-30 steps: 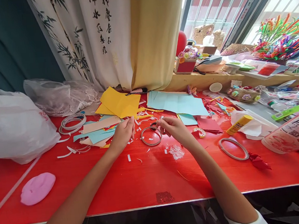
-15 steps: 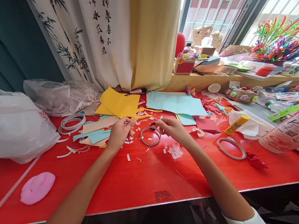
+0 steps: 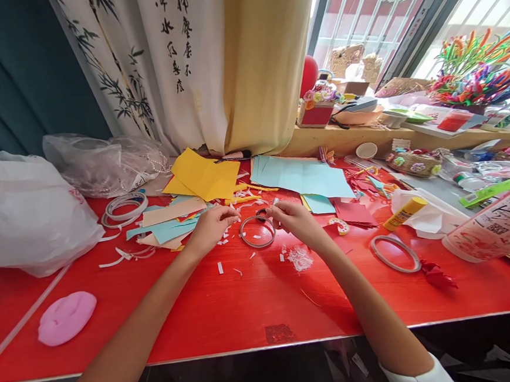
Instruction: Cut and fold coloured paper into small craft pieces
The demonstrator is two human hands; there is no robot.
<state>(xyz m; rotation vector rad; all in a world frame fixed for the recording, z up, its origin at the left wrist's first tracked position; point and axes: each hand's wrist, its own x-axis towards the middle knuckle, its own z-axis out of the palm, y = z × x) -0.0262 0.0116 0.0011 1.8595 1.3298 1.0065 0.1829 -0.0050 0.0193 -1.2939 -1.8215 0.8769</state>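
Observation:
My left hand (image 3: 216, 228) hovers over the paper scraps with its fingertips pinched. A tiny pale bit shows at the tips, too small to name. To its right, my right hand (image 3: 296, 219) is also closed in a pinch; what it grips is hidden by the fingers. A narrow ring like a thin tape roll (image 3: 259, 246) is right by the right fingertips; whether they touch it I cannot tell. Behind the ring, a small dark loop (image 3: 261, 213) shows beside the same fingers. White paper snippets (image 3: 220, 268) and a clump of fine white shreds (image 3: 300, 258) are scattered below.
Yellow paper (image 3: 209, 176), light blue sheets (image 3: 302, 175) and red squares (image 3: 356, 213) lie on the red table (image 3: 194, 313). Plastic bags (image 3: 27, 215), several white rolls (image 3: 124, 208) and pink clay (image 3: 67, 319) are left. A glue stick (image 3: 404, 213), another ring (image 3: 395, 255) and a cup (image 3: 491, 225) are right.
My left hand has moved slightly right and down, toward the ring, with its fingers still pinched. The right hand and the ring keep their places.

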